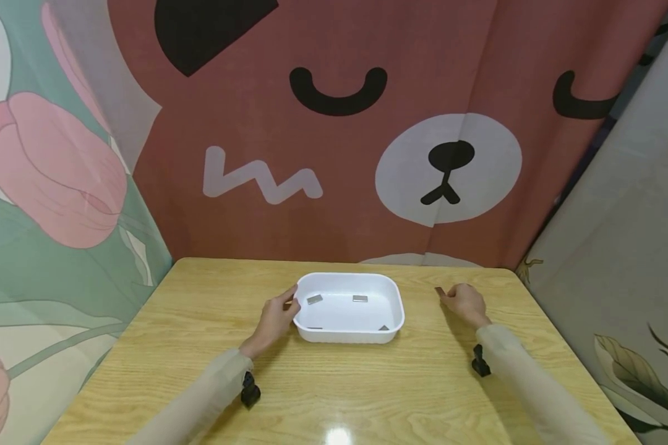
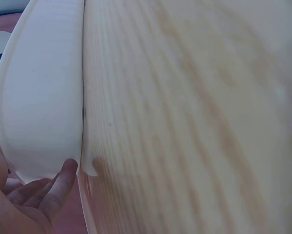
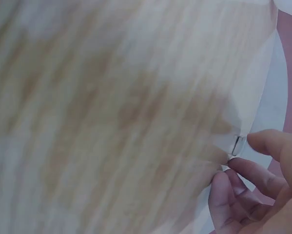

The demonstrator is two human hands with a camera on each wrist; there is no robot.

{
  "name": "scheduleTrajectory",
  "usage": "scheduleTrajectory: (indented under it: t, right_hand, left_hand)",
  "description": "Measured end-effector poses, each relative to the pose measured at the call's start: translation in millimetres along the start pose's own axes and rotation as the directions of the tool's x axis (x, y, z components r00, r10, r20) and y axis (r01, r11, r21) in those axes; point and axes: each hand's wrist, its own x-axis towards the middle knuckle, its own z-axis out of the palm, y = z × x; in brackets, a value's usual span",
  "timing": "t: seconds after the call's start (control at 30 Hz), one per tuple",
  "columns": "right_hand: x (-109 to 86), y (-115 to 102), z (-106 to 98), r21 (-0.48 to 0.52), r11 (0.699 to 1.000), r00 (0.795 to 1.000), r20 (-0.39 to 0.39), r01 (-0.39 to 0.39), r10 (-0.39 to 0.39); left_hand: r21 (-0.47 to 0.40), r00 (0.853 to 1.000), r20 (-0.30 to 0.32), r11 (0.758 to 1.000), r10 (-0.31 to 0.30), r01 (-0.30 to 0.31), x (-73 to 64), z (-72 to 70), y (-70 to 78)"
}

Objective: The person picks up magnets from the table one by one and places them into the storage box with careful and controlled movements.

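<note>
A white rectangular plastic tray (image 1: 346,337) sits on the table, its long side toward me. My left hand (image 1: 274,320) grips its left end, the thumb over the rim and the fingers along the outer wall; the left wrist view shows a fingertip (image 2: 69,167) low on that wall. Small flat silvery rectangles lie inside, one at the back left (image 1: 314,299) and another at the back middle (image 1: 360,298). Two more pieces show partly behind the front wall. Right of the tray, my right hand (image 1: 465,303) pinches a similar small flat rectangular piece (image 3: 237,146) between thumb and index finger.
The wooden table (image 1: 334,383) has its back edge against a reddish-brown curtain (image 1: 256,235) printed with a bear face. A floral curtain (image 1: 44,259) hangs at the left, and a pale one (image 1: 634,247) at the right.
</note>
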Motion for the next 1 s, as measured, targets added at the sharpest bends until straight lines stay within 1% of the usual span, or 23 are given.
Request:
scheduleTrajectory:
  t: [0.1,0.3,0.53,0.8,1.0]
  right_hand:
    - [1.0,-2.6,0.6,0.001,1.000,1.000,-0.001,-0.004,0.004]
    - [2.0,-1.9,3.0,-0.022,1.000,1.000,-0.026,-0.012,0.012]
    - [3.2,0.4,2.1,-0.031,0.999,1.000,-0.015,-0.011,0.010]
    - [2.2,0.3,1.8,-0.039,0.999,1.000,-0.027,0.009,-0.010]
    - [3.9,-0.9,-1.0,-0.034,0.999,1.000,0.003,-0.007,0.007]
  left_hand:
    - [0.005,1.000,-0.005,1.000,0.004,-0.004,0.0,-0.4,-0.3]
    - [0.003,1.000,0.003,1.000,-0.012,0.012,0.9,0.7,-0.8]
    - [0.014,0.999,-0.011,0.999,0.047,-0.047,1.1,1.1,-1.8]
    - [0.005,0.999,-0.008,0.999,0.035,-0.035,0.7,0.2,-0.5]
    - [0.002,0.999,-0.011,0.999,0.039,-0.039,1.1,0.6,-1.3]
